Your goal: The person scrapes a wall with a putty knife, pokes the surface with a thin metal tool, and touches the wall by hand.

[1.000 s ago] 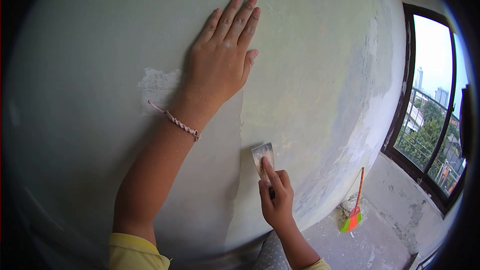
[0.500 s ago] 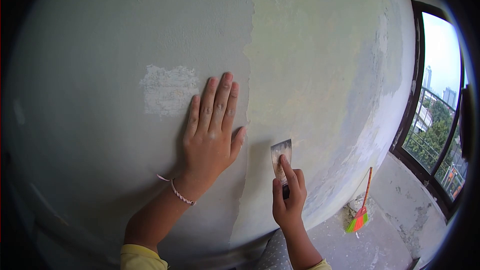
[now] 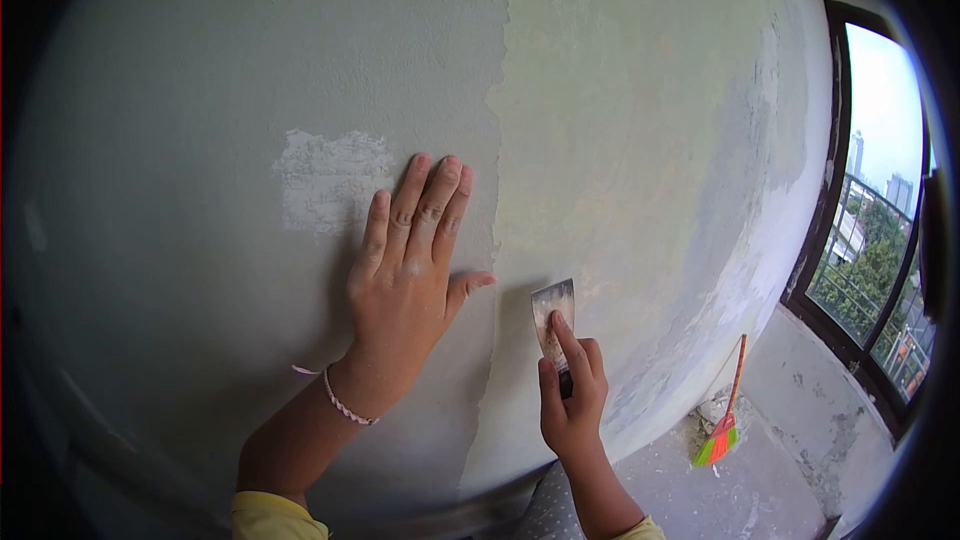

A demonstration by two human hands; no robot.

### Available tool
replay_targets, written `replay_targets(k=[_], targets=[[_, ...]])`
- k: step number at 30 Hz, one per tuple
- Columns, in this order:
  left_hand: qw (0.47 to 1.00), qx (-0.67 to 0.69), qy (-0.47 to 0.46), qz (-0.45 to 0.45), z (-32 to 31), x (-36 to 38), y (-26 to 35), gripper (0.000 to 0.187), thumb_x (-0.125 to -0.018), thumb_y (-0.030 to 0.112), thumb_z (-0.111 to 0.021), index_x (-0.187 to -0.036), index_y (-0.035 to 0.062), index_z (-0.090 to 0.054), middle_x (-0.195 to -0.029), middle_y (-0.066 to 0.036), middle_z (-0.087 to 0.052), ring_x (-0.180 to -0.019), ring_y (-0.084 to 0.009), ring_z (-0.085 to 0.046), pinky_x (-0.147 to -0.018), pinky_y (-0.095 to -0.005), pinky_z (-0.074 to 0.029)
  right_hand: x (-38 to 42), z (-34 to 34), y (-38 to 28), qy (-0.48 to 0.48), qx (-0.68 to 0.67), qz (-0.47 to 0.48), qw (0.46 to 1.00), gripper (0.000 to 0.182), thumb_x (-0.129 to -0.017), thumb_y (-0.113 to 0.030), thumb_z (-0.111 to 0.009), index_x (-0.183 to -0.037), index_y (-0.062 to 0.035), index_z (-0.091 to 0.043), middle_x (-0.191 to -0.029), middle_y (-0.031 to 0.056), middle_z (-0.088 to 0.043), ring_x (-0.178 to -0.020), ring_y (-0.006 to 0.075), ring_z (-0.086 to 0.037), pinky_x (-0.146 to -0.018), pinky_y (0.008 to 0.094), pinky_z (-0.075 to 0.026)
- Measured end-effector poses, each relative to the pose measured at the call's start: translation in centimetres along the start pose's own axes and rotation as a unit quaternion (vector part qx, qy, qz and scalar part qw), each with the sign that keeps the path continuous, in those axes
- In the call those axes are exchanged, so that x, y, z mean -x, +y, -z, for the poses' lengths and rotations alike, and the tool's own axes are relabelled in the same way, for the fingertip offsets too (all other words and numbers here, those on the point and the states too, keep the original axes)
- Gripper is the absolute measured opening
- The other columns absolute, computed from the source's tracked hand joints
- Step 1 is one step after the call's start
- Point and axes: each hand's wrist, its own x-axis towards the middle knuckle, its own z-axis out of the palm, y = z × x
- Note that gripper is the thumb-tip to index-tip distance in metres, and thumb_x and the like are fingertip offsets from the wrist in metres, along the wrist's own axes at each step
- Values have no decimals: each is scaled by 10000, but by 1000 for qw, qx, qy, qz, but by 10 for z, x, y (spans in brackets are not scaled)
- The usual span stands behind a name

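My left hand [image 3: 405, 255] lies open against the grey part of the wall [image 3: 250, 310], fingers pointing up and thumb out toward the ragged paint edge. Just left of its fingertips is a rough white patch [image 3: 335, 180]. My right hand [image 3: 575, 390] is closed round the dark handle of a putty knife [image 3: 553, 315], with the index finger stretched along the blade. The blade points up in front of the pale green part of the wall [image 3: 610, 140], right of the paint edge. It carries whitish and dark smears.
A broom [image 3: 720, 430] with orange and green bristles leans at the wall's right end, on the grey floor [image 3: 680, 490]. At far right, a dark-framed window [image 3: 850, 180] looks out on trees and buildings. White flaking areas [image 3: 690, 340] run down the wall's right side.
My left hand has slid slightly left and down on the wall, its thumb now spread further out. My right hand and the putty knife have shifted a little left.
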Motion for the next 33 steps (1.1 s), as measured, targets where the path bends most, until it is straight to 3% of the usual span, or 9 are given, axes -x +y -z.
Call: replay_targets(k=[10, 12, 15, 16, 20, 23, 25, 29, 33], targets=[[998, 61, -24, -20, 26, -8, -4, 954, -834, 573, -633, -1592, 107, -288, -1668, -30, -265, -1543, -244, -230, -1238, -553, -143, -1, -6, -7, -1, -30, 7, 1000, 485, -943, -34, -631, -1423, -74, -573, -953, 139, -585, -773, 231, -585, -668, 308, -499], [992, 93, -83, 13, 32, 8, -4, 906, -884, 546, -612, -1589, 77, -289, -1673, -60, -256, -1549, -290, -213, -1212, -590, -117, -1, -9, -1, 2, -26, 2, 1000, 485, -942, -34, -632, -1422, -75, -574, -954, 138, -588, -774, 231, -586, -664, 308, -499], [994, 64, -85, 23, 36, 16, -11, 882, -906, 534, -593, -1585, 55, -297, -1674, -84, -255, -1548, -334, -207, -1190, -606, -64, -1, -13, -1, -5, -24, -27, 999, 476, -935, -22, -616, -1408, -46, -575, -1009, 155, -616, -815, 243, -594, -715, 317, -496], [995, 61, -80, 24, 34, 13, -12, 840, -916, 504, -594, -1582, 71, -319, -1669, -82, -271, -1545, -346, -214, -1182, -597, -32, -3, -15, 0, -11, -27, -49, 998, 467, -929, -10, -600, -1395, -15, -574, -1063, 173, -641, -855, 254, -602, -770, 326, -493], [999, 6, -41, -7, 17, -5, -26, 815, -904, 493, -606, -1575, 105, -352, -1654, -78, -312, -1535, -332, -250, -1173, -568, -25, -3, -27, 11, -5, -32, -51, 998, 468, -918, -6, -607, -1385, -12, -581, -1049, 171, -641, -849, 259, -602, -768, 326, -492], [999, -5, -7, -39, 10, -12, -40, 747, -883, 477, -629, -1545, 199, -423, -1630, -52, -367, -1518, -312, -298, -1152, -531, -51, 1, -34, 21, 8, -29, -35, 999, 471, -902, -3, -620, -1371, -4, -588, -1053, 175, -645, -847, 263, -602, -754, 328, -492], [993, -37, 19, -115, 11, -18, -55, 679, -859, 470, -648, -1493, 291, -484, -1605, -25, -414, -1496, -288, -342, -1134, -498, -76, -1, -35, 27, 14, -33, -2, 999, 485, -884, 4, -633, -1367, 0, -588, -1048, 176, -643, -846, 261, -600, -739, 329, -492], [981, -98, 34, -163, 9, -25, -72, 645, -842, 473, -663, -1455, 337, -512, -1589, -9, -438, -1477, -275, -369, -1124, -488, -101, 1, -40, 42, 14, -25, 17, 999, 496, -869, 14, -638, -1362, 3, -588, -1011, 169, -642, -819, 258, -587, -715, 329, -485], [984, -76, 29, -161, 8, -25, -73, 576, -871, 364, -602, -1442, 351, -525, -1574, -9, -461, -1454, -276, -402, -1100, -483, -143, 2, -47, 51, 43, -23, 44, 998, 506, -845, 13, -681, -1346, -23, -619, -937, 125, -644, -768, 239, -549, -642, 313, -480]])
